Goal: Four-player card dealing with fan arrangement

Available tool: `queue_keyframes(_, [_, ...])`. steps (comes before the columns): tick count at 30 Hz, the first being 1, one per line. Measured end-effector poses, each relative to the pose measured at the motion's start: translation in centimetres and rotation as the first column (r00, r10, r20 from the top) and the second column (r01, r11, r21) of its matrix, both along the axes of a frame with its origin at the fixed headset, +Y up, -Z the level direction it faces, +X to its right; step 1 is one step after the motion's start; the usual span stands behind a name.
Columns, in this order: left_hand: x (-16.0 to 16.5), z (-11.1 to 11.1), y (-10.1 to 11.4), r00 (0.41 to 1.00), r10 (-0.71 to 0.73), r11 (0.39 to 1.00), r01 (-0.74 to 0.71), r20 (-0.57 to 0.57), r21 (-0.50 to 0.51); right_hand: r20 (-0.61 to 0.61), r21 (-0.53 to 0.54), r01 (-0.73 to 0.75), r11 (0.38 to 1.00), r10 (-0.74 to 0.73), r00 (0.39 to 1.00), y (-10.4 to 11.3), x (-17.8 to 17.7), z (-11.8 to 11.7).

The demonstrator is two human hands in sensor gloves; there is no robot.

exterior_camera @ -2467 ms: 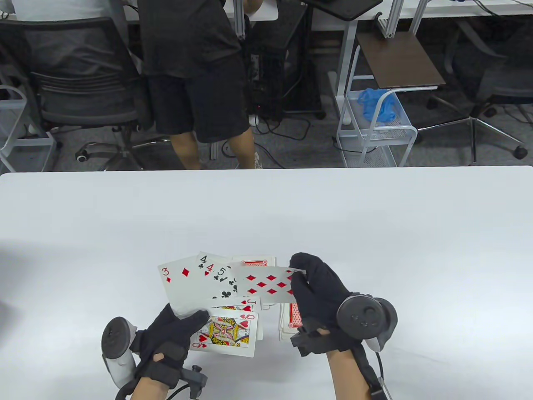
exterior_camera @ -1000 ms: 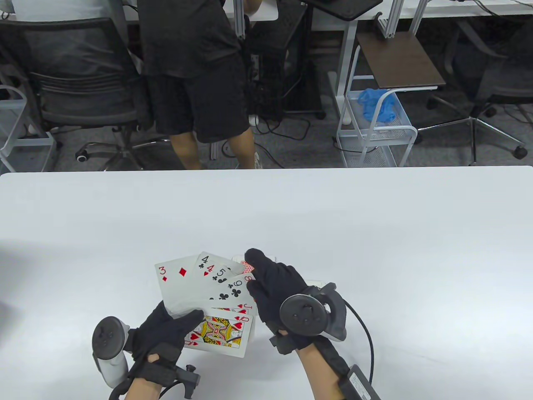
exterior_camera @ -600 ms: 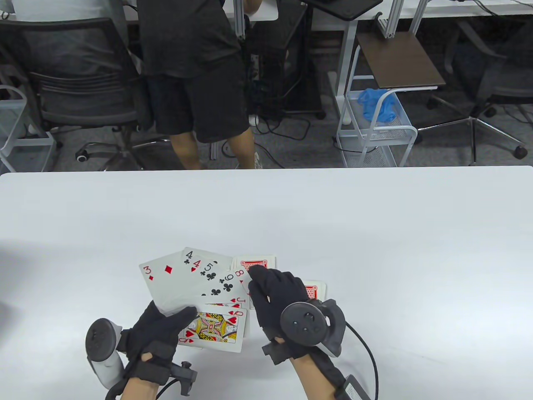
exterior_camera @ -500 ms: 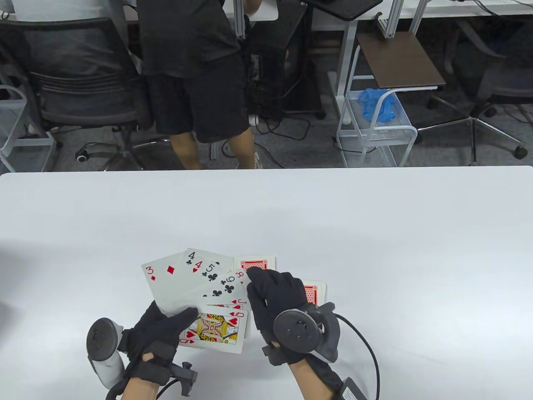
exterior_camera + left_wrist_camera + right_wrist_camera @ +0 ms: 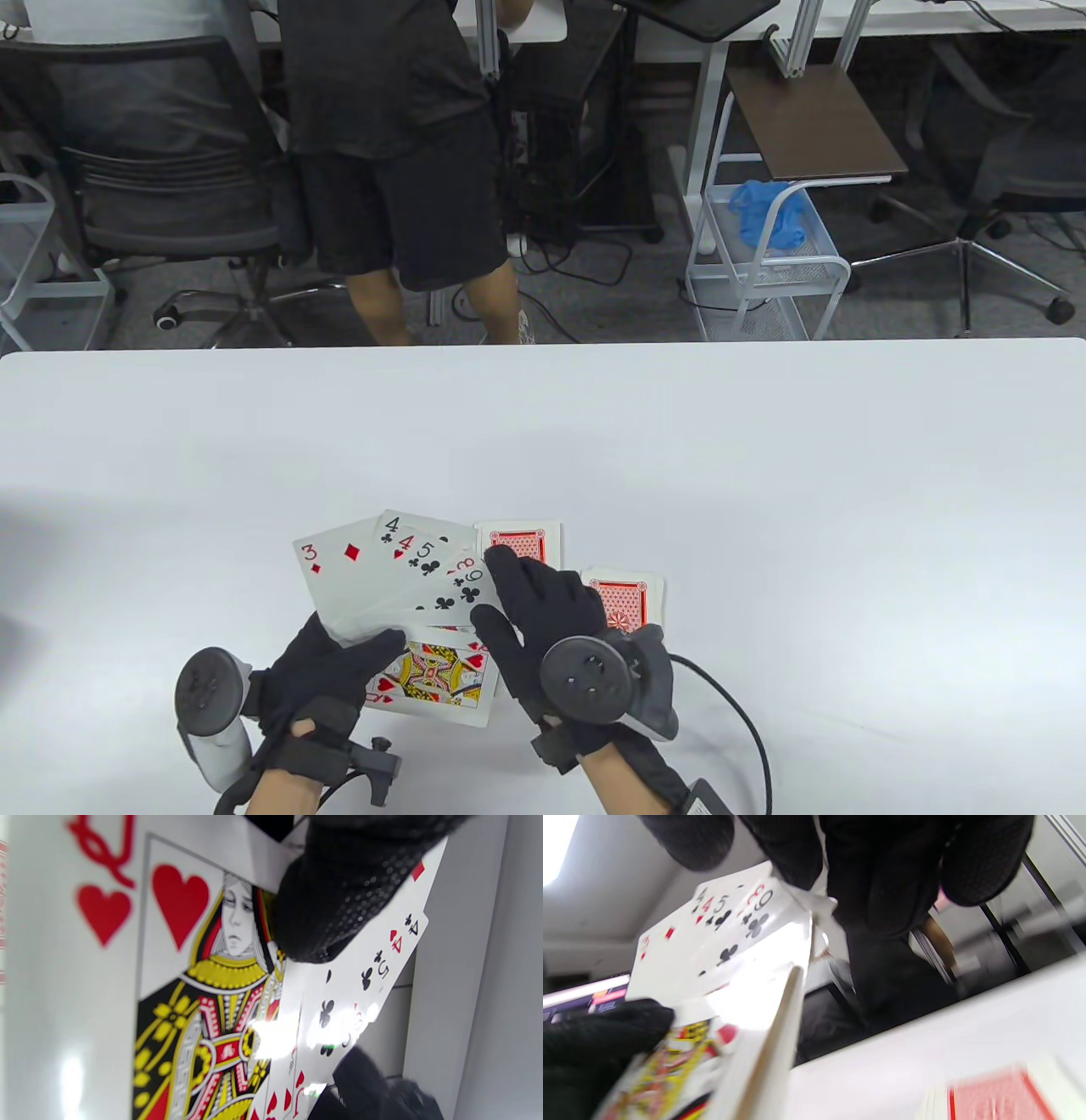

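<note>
My left hand (image 5: 339, 671) holds a fan of face-up cards (image 5: 399, 577) above the table, its thumb pressed on the queen of hearts (image 5: 437, 675). The fan shows a 3 of diamonds, two 4s, a 5 and a 9 of clubs and an 8. In the left wrist view the thumb (image 5: 339, 895) lies on the queen (image 5: 203, 993). My right hand (image 5: 530, 603) touches the right edge of the fan and its fingertips (image 5: 882, 882) pinch the cards there. Two face-down red-backed piles lie on the table, one (image 5: 522, 539) behind the fan, one (image 5: 628, 598) at the right.
The white table (image 5: 764, 475) stretches wide around the cards. Beyond its far edge stand a person in black (image 5: 390, 136), office chairs (image 5: 161, 170) and a white wire cart (image 5: 764, 263). A cable (image 5: 747, 722) trails from my right wrist.
My right hand carried the 8 of diamonds left and slid it into the fan. It then moved down along the fan's right edge, uncovering the right face-down pile. The fan shifted slightly left.
</note>
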State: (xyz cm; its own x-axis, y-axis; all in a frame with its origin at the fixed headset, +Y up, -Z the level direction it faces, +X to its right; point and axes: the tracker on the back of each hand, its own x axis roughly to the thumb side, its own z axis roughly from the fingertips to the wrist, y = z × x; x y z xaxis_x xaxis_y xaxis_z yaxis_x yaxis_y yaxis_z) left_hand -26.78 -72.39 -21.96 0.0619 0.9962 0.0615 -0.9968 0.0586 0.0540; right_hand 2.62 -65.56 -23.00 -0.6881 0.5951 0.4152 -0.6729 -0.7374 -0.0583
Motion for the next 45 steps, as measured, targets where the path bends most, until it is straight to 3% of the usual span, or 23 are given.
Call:
queue_keyframes(2, [-0.8,0.0,-0.2,0.999,-0.004,1.000,0.003,-0.052,-0.018,0.093,-0.172,0.180,0.968,-0.166,0.982,-1.4,1.1,-0.2])
queue_keyframes(3, [-1.1,0.0,-0.3,0.998,-0.001,1.000,-0.001,-0.070,-0.023,0.067,-0.260,0.196,0.946,-0.185,0.981,-2.1,1.2,-0.2])
queue_keyframes(6, [-2.3,0.3,-0.4,0.985,0.037,0.999,-0.043,-0.171,-0.033,-0.123,-0.532,0.075,0.843,-0.165,0.979,-4.0,0.5,-0.2])
queue_keyframes(7, [-2.8,0.5,-0.5,0.975,0.068,0.997,-0.076,-0.210,-0.034,-0.260,-0.626,0.010,0.780,-0.221,0.940,-5.3,-0.8,0.0])
queue_keyframes(11, [-2.8,0.8,-0.6,0.968,0.098,0.993,-0.109,-0.232,-0.033,-0.374,-0.740,-0.011,0.672,-0.398,0.837,-7.8,-5.1,1.5])
queue_keyframes(13, [-2.4,0.9,-0.5,0.971,0.110,0.992,-0.120,-0.214,-0.031,-0.359,-0.726,0.017,0.687,-0.400,0.843,-8.0,-6.1,1.9])
queue_keyframes(15, [-2.0,1.0,-0.3,0.971,0.135,0.990,-0.142,-0.197,-0.023,-0.252,-0.662,0.155,0.733,-0.413,0.875,-7.9,-6.2,2.1])
queue_keyframes(17, [-1.5,1.0,-0.3,0.977,0.125,0.991,-0.131,-0.174,-0.023,-0.113,-0.625,0.311,0.716,-0.477,0.872,-7.9,-5.5,2.0])
queue_keyframes(19, [-0.5,0.9,-0.3,0.987,0.101,0.994,-0.105,-0.127,-0.029,-0.008,-0.592,0.467,0.658,-0.583,0.812,-7.8,-4.4,1.8])
queue_keyframes(25, [2.9,1.0,-0.3,0.999,0.034,0.999,-0.034,0.000,-0.029,0.082,-0.377,0.633,0.676,-0.656,0.750,-6.4,-1.7,1.0])
queue_keyframes(30, [5.5,1.3,-1.1,0.995,-0.024,0.999,0.028,0.099,-0.039,0.167,-0.275,0.739,0.616,-0.726,0.667,-5.5,-0.2,0.8])
queue_keyframes(31, [5.8,1.2,-1.3,0.993,-0.016,0.999,0.021,0.114,-0.047,0.167,-0.272,0.737,0.619,-0.724,0.669,-5.4,0.0,0.7])
queue_keyframes(33, [6.5,0.8,-1.7,0.976,-0.010,0.997,0.026,0.217,-0.069,0.145,-0.259,0.683,0.683,-0.671,0.727,-4.8,0.5,0.6])
queue_keyframes(36, [7.6,0.2,-2.2,0.930,-0.131,0.984,0.165,0.344,-0.072,0.096,-0.231,0.557,0.798,-0.551,0.829,-3.8,0.4,0.7])
queue_keyframes(39, [8.4,0.0,-2.2,0.885,-0.166,0.965,0.237,0.435,-0.113,0.051,-0.212,0.506,0.836,-0.507,0.860,-4.0,-0.6,1.2])
queue_keyframes(41, [7.8,-0.3,-2.1,0.922,-0.051,0.986,0.107,0.383,-0.126,0.007,-0.249,0.437,0.864,-0.450,0.893,-4.6,-1.3,1.4])
queue_keyframes(43, [7.3,-0.4,-2.1,0.932,0.144,0.976,-0.078,0.333,-0.201,-0.039,-0.338,0.440,0.832,-0.480,0.877,-4.7,-1.9,1.7])
queue_keyframes(45, [6.8,-0.5,-2.8,0.925,0.100,0.980,-0.029,0.366,-0.195,0.035,-0.305,0.459,0.834,-0.472,0.881,-4.0,-1.8,1.6])
